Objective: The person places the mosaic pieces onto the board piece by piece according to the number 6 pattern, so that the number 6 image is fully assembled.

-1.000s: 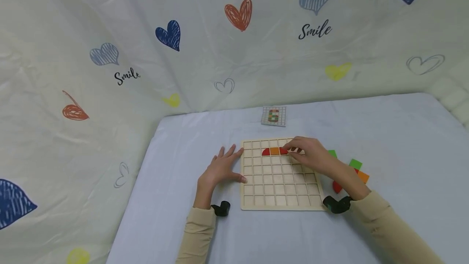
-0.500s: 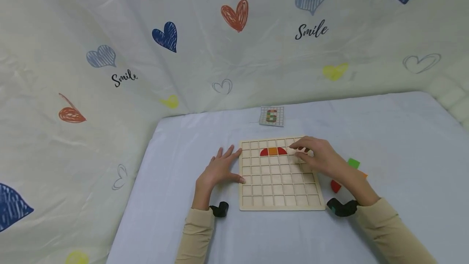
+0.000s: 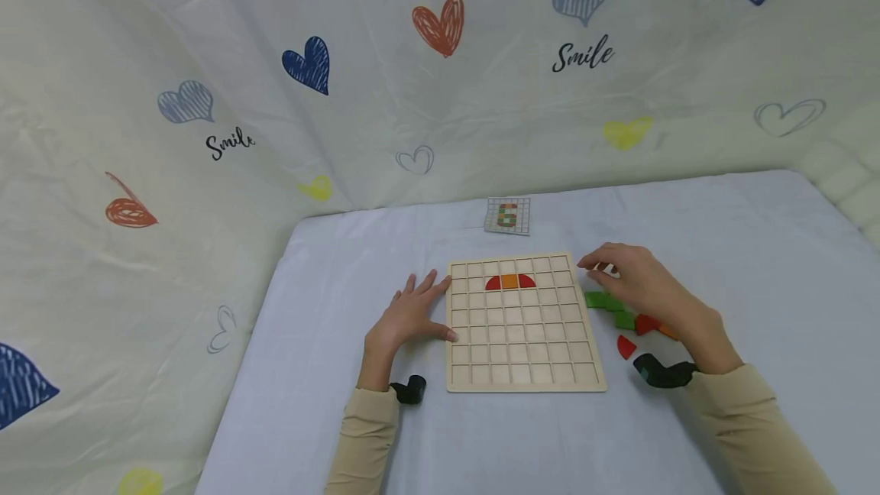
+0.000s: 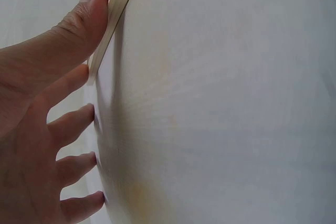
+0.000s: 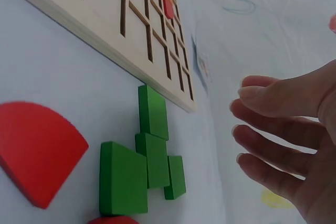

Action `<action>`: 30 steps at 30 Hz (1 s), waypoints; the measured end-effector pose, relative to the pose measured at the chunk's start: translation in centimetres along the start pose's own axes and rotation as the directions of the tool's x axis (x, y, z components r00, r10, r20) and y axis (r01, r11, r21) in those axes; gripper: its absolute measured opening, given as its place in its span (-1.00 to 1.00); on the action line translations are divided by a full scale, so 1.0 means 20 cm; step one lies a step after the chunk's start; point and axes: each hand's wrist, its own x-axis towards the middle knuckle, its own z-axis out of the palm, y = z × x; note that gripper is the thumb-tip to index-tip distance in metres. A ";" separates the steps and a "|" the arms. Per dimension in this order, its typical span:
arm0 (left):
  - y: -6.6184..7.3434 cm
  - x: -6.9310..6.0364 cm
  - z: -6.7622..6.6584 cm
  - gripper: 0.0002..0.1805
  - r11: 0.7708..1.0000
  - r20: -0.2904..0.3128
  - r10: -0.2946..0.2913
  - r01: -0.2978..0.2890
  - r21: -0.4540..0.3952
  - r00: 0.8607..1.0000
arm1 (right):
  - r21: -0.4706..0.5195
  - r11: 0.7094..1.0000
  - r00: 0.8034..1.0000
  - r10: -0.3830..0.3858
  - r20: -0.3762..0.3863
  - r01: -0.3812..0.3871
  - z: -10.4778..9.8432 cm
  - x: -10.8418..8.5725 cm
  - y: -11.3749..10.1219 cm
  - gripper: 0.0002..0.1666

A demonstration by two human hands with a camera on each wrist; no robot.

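A wooden grid board (image 3: 525, 334) lies on the white cloth; in one of its upper rows an orange square (image 3: 509, 281) sits between two rounded red pieces (image 3: 493, 283). My left hand (image 3: 406, 323) is spread at the board's left edge, thumb and a finger touching it. Beyond the right edge my right hand (image 3: 639, 277) hovers empty, its fingers loosely bent, above green squares (image 3: 624, 319). Near them lie a red quarter piece (image 3: 626, 347) and an orange piece (image 3: 668, 332) partly under the forearm. The right wrist view shows several green blocks (image 5: 123, 179) below the hand.
Behind the board lies a small card (image 3: 507, 216) with a coloured grid figure. A curtain (image 3: 371, 98) printed with hearts hangs behind the table. Dark wrist devices (image 3: 410, 389) are on both wrists.
My right hand has moved right, off the board and over the loose pieces. The red piece it was touching stays beside the orange square. My left hand keeps its place at the edge.
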 end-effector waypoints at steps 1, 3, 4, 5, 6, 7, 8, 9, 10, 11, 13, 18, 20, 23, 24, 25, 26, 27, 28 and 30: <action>0.00 0.00 0.00 0.17 1.000 0.000 0.000 0.000 -0.001 1.000 | -0.004 1.000 0.999 0.031 0.026 -0.031 -0.01 0.00 0.01 -0.76; -0.01 0.00 0.00 0.17 1.000 -0.001 0.001 -0.001 0.005 1.000 | -0.018 0.997 0.996 0.071 0.061 -0.070 -0.02 0.00 0.02 -0.75; -0.01 0.00 0.00 0.18 1.000 -0.003 0.002 -0.002 0.008 1.000 | -0.021 0.996 0.993 0.086 0.076 -0.084 -0.02 0.00 0.03 -0.75; -0.02 0.00 0.01 0.18 1.000 -0.005 0.002 -0.002 0.010 1.000 | -0.024 0.995 0.991 0.100 0.090 -0.098 -0.02 0.00 0.04 -0.75; -0.02 0.00 0.01 0.18 1.000 -0.006 0.002 -0.002 0.009 1.000 | -0.025 0.993 0.987 0.115 0.109 -0.113 -0.02 0.00 0.05 -0.74; -0.02 0.01 0.01 0.18 1.000 -0.007 0.004 -0.004 0.008 1.000 | -0.026 0.992 0.984 0.129 0.125 -0.126 -0.03 0.00 0.05 -0.74; -0.02 0.01 0.01 0.18 1.000 -0.006 0.004 -0.004 0.008 1.000 | -0.029 0.989 0.979 0.146 0.143 -0.143 -0.03 0.00 0.06 -0.73; -0.02 0.01 0.01 0.18 1.000 -0.005 0.004 -0.004 0.007 1.000 | -0.033 0.987 0.974 0.161 0.161 -0.158 -0.03 -0.01 0.07 -0.72; -0.02 0.01 0.01 0.18 1.000 -0.003 0.005 -0.005 0.004 1.000 | -0.037 0.984 0.968 0.176 0.177 -0.172 -0.04 -0.01 0.08 -0.71; -0.01 0.01 0.01 0.18 1.000 -0.001 0.004 -0.004 0.004 1.000 | -0.041 0.981 0.962 0.192 0.192 -0.188 -0.04 -0.01 0.09 -0.70; -0.01 0.01 0.01 0.18 1.000 0.000 0.003 -0.003 0.004 1.000 | -0.051 0.976 0.952 0.217 0.215 -0.211 -0.05 -0.02 0.10 -0.69; -0.02 0.00 0.01 0.18 1.000 -0.008 -0.002 0.002 0.006 1.000 | -0.061 0.971 0.943 0.239 0.233 -0.231 -0.03 -0.01 0.12 -0.67; -0.02 0.00 0.01 0.18 1.000 -0.010 -0.003 0.003 0.005 1.000 | -0.073 0.970 0.942 0.241 0.232 -0.230 -0.02 -0.01 0.12 -0.68; -0.02 0.00 0.01 0.18 1.000 -0.007 -0.002 0.002 0.002 1.000 | -0.098 0.969 0.943 0.244 0.225 -0.227 -0.01 -0.01 0.13 -0.72; -0.02 0.00 0.01 0.18 1.000 -0.006 -0.002 0.002 0.002 1.000 | -0.104 0.968 0.943 0.246 0.223 -0.228 0.00 -0.01 0.14 -0.73; -0.01 0.00 0.01 0.18 1.000 -0.003 -0.001 0.001 0.001 1.000 | -0.110 0.967 0.943 0.250 0.222 -0.230 0.00 -0.01 0.14 -0.74; -0.01 0.00 0.01 0.18 1.000 -0.002 0.001 -0.001 0.000 1.000 | -0.115 0.966 0.943 0.251 0.219 -0.230 0.00 -0.01 0.15 -0.75; -0.01 0.00 0.01 0.18 1.000 -0.001 0.001 -0.001 -0.002 1.000 | -0.115 0.965 0.942 0.255 0.216 -0.235 0.01 -0.01 0.15 -0.75; -0.01 0.00 0.01 0.18 1.000 -0.001 0.003 -0.003 -0.003 1.000 | -0.114 0.965 0.942 0.258 0.214 -0.238 0.01 -0.02 0.16 -0.76; -0.01 0.00 0.01 0.18 1.000 0.000 0.002 -0.002 -0.002 1.000 | -0.106 0.964 0.943 0.261 0.209 -0.243 0.01 -0.02 0.17 -0.77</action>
